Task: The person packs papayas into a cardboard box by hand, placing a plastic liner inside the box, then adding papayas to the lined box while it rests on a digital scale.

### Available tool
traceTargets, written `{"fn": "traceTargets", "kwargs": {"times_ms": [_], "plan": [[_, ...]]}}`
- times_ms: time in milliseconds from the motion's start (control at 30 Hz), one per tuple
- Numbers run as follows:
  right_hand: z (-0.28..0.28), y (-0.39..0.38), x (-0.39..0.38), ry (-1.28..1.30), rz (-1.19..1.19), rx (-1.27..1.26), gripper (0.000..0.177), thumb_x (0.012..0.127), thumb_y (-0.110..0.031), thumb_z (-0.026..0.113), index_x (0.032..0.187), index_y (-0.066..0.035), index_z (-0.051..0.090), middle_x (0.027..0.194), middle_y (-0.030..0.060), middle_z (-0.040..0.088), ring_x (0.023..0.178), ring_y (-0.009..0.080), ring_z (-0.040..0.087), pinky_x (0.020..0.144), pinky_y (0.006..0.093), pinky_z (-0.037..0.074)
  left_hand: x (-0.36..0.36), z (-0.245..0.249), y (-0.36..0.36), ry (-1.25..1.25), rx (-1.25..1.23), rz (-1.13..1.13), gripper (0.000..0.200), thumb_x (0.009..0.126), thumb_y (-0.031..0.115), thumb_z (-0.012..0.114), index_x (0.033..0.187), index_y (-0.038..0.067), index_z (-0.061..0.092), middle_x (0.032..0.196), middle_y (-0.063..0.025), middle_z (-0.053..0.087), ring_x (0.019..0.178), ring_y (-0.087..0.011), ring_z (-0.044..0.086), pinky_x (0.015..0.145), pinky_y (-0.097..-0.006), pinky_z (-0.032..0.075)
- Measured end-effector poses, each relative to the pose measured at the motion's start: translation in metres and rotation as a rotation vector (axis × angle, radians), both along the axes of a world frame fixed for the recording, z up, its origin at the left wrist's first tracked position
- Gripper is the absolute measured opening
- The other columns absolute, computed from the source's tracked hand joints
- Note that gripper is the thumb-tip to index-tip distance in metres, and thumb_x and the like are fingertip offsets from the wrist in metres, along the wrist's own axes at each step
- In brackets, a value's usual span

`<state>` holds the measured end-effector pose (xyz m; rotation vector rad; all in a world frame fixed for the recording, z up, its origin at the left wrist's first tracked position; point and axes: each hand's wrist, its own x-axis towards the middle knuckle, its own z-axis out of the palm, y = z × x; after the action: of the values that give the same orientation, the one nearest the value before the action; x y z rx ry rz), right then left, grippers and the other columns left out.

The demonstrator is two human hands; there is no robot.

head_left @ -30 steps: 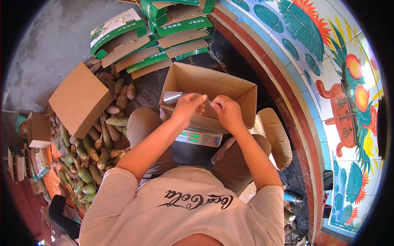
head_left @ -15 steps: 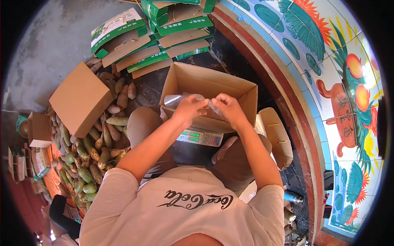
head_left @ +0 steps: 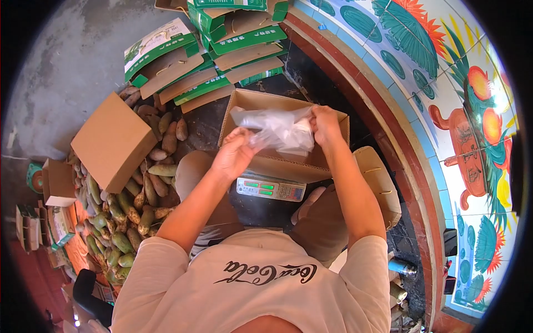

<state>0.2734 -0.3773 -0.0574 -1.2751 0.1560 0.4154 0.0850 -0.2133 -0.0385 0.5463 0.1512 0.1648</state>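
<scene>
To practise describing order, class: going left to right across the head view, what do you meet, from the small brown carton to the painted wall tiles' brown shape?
Small brown carton, larger closed cardboard box, left hand, clear plastic bag, right hand, carton with cord handles, brown painted shape.

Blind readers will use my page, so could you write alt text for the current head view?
A person's left hand and right hand hold a translucent plastic bag over an open cardboard box, a digital scale nearby. Vegetables lie heaped to the left; green cartons are stacked beyond.
</scene>
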Motion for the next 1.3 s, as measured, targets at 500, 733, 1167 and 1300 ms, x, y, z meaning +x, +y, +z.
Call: {"fn": "traceTargets", "kwargs": {"times_ms": [500, 733, 1167, 1300], "plan": [[0.108, 0.016, 0.01, -0.647, 0.078, -0.122, 0.017, 0.088, -0.019, 0.059, 0.085, -0.003, 0.057, 0.066, -0.0016, 0.052, 0.056, 0.0049, 0.044, 0.05, 0.0229, 0.037, 0.011, 0.083, 0.007, 0.046, 1.85, 0.581, 0.066, 0.071, 0.022, 0.072, 0.127, 0.003, 0.043, 0.121, -0.0195, 0.048, 0.118, -0.0326, 0.044, 0.099, -0.039, 0.036], [0.135, 0.008, -0.02, -0.924, 0.263, -0.373, 0.022, 0.082, -0.021, 0.065, 0.089, -0.003, 0.056, 0.068, 0.002, 0.054, 0.062, 0.0103, 0.049, 0.057, 0.0265, 0.041, 0.076, 0.063, 0.036, 0.291, 2.102, 0.373, 0.048, 0.069, 0.022, 0.072, 0.111, 0.008, 0.054, 0.089, -0.0168, 0.063, 0.085, -0.0341, 0.062, 0.074, -0.04, 0.05], [0.117, -0.087, -0.026, -0.764, 0.664, -1.125, 0.022, 0.071, -0.012, 0.062, 0.091, -0.003, 0.06, 0.092, 0.016, 0.063, 0.085, 0.0297, 0.061, 0.077, 0.0368, 0.048, 0.027, 0.123, 0.104, 0.538, 2.059, 0.999, 0.015, 0.07, 0.004, 0.056, 0.084, 0.005, 0.051, 0.073, -0.0192, 0.061, 0.072, -0.0406, 0.06, 0.062, -0.0457, 0.045], [0.164, -0.094, 0.003, -0.942, 0.161, -0.772, 0.02, 0.073, -0.006, 0.062, 0.093, -0.001, 0.058, 0.088, 0.0103, 0.062, 0.08, 0.0186, 0.059, 0.071, 0.0302, 0.048, 0.034, 0.164, 0.113, 0.496, 1.973, 1.234, 0.016, 0.072, 0.008, 0.059, 0.086, 0.005, 0.052, 0.074, -0.0173, 0.061, 0.074, -0.036, 0.061, 0.064, -0.042, 0.047]]}}
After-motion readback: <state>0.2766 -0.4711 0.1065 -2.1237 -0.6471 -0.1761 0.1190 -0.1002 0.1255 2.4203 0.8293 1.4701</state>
